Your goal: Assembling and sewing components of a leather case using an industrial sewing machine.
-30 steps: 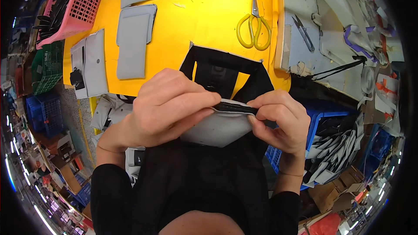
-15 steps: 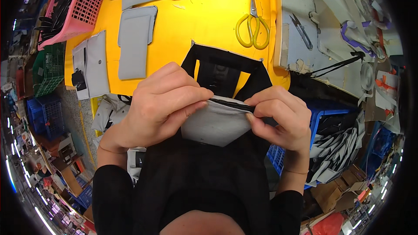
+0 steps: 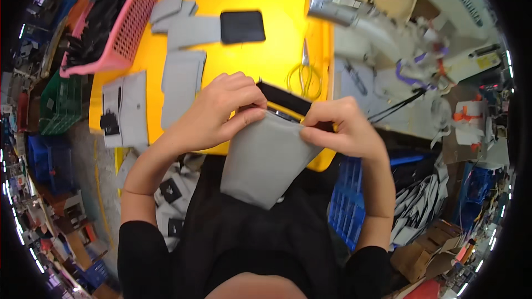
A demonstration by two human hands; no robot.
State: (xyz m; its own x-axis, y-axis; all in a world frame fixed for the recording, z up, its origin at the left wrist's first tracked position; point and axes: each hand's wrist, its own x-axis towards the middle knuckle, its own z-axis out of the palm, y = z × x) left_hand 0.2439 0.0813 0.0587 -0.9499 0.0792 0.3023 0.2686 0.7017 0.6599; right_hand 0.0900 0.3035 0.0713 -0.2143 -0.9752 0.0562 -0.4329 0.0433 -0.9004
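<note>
A grey fabric pouch [image 3: 266, 160] with black lining hangs between my two hands, its mouth toward the table. My left hand [image 3: 224, 108] pinches one corner of the mouth, thumb against fingers. At the other corner my right hand [image 3: 341, 127] is closed on the edge the same way. A black strip of the piece [image 3: 285, 97] stands up behind the mouth. The pouch's lower end hangs over my lap. Beyond my right hand, yellow-handled scissors [image 3: 303, 80] lie on the yellow table [image 3: 238, 61].
Grey fabric pieces [image 3: 183, 72] and a black rounded panel [image 3: 243, 26] lie on the table. A pink basket [image 3: 130, 33] stands far left, a sewing machine [image 3: 366, 22] far right. Blue crates [image 3: 348, 205] and stacked grey pieces [image 3: 418, 205] sit at right.
The pouch has been raised and tilted, so more of its grey face shows. Both hands keep their pinch on the mouth. My view has shifted, showing more of the sewing machine.
</note>
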